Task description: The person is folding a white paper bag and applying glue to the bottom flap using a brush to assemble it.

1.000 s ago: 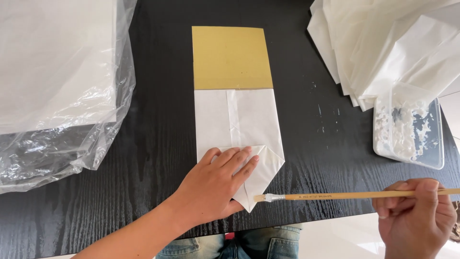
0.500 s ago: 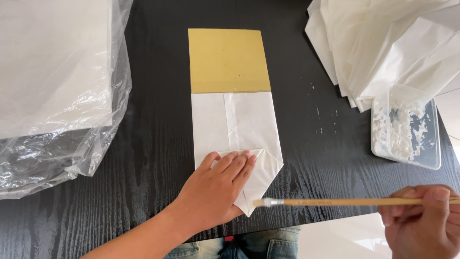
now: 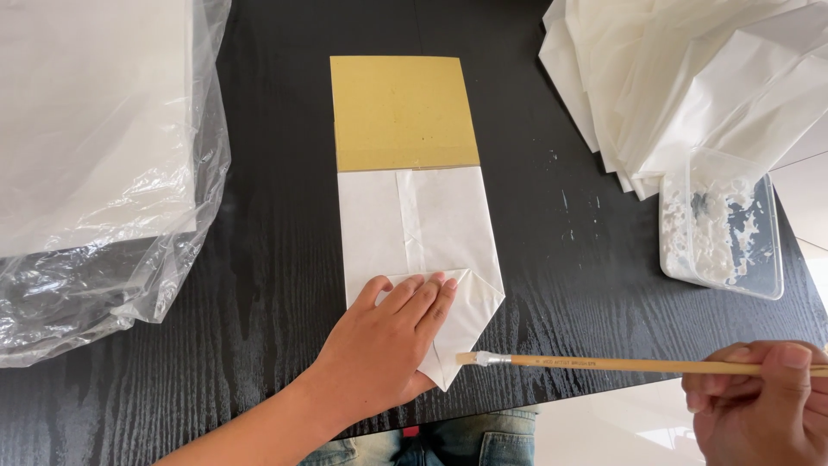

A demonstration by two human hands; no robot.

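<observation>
A white paper bag [image 3: 431, 224] lies flat on the black table [image 3: 276, 259], with a yellow-brown card [image 3: 404, 112] sticking out of its far end. Its near end is folded into a point [image 3: 470, 315]. My left hand [image 3: 384, 349] lies flat on that folded end, pressing it down. My right hand [image 3: 763, 406] grips a long wooden brush [image 3: 604, 363] by its handle at the lower right. The brush lies nearly level, and its bristle tip [image 3: 467, 357] touches the edge of the fold close to my left fingers.
A clear plastic bag holding a stack of white sheets [image 3: 95, 164] fills the left side. A pile of white paper bags [image 3: 690, 78] sits at the back right. In front of it stands a clear plastic tray with white paste [image 3: 720, 233].
The brush tip has slid left along the table's near edge and now meets the folded point. My left hand has stayed pressed on the fold.
</observation>
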